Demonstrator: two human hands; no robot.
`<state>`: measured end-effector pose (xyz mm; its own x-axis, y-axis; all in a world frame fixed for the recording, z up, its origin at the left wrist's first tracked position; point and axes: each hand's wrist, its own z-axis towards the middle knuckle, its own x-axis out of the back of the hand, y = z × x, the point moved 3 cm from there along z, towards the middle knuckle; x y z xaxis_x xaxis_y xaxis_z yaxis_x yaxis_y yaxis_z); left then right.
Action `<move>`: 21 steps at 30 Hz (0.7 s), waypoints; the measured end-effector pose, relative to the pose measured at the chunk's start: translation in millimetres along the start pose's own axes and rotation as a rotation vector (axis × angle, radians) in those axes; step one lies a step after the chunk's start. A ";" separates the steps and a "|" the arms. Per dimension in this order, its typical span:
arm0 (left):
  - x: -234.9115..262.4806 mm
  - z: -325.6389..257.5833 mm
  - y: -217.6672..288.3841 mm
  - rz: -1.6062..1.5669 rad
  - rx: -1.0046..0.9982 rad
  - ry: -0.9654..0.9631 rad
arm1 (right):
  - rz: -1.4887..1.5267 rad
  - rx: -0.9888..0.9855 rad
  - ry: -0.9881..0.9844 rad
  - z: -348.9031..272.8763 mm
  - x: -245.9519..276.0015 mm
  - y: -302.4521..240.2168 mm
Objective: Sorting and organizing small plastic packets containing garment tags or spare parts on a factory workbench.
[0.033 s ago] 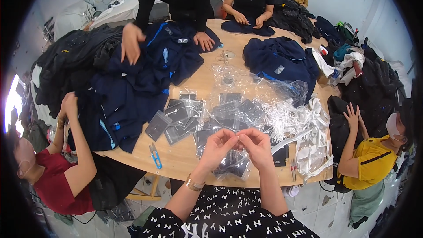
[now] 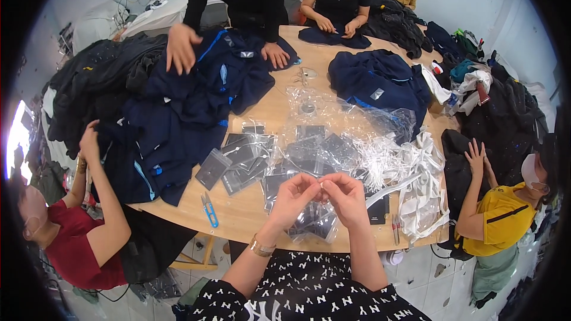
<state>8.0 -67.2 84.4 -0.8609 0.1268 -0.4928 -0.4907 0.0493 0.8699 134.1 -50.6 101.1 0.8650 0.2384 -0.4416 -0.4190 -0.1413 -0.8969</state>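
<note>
My left hand [image 2: 291, 199] and my right hand [image 2: 350, 199] meet fingertip to fingertip just above the near edge of the round wooden table [image 2: 238, 217]. Together they pinch a small pale piece [image 2: 322, 183], too small to identify. A gold bracelet [image 2: 260, 246] sits on my left wrist. Directly under my hands lies a clear plastic bag with dark contents [image 2: 312, 223]. More clear bags holding dark cards [image 2: 250, 154] are spread in front of them.
Blue snips [image 2: 208, 209] lie left of my hands; a heap of white cords [image 2: 386, 160] is to the right. Navy garments [image 2: 178, 113] cover the table's left, another pile [image 2: 375, 77] lies at the back right. People in red [image 2: 77, 249], yellow [image 2: 499, 214] and black [image 2: 238, 0] work around the table.
</note>
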 end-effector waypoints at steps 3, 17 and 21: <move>6.3 -0.7 2.5 0.030 0.011 0.030 | 0.063 -0.019 0.011 -0.3 -4.1 -1.7; 12.2 -18.9 39.9 0.621 -0.187 -0.051 | -0.549 0.116 -0.061 -8.5 -15.9 -25.7; 32.0 -18.2 70.9 0.995 -0.393 0.116 | -0.533 0.084 0.004 -1.9 -3.2 -18.6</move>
<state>-56.8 -77.7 130.0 -0.8949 -0.1618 0.4159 0.4461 -0.3488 0.8242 139.7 -50.5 119.2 0.9646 0.2527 0.0755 0.0582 0.0754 -0.9955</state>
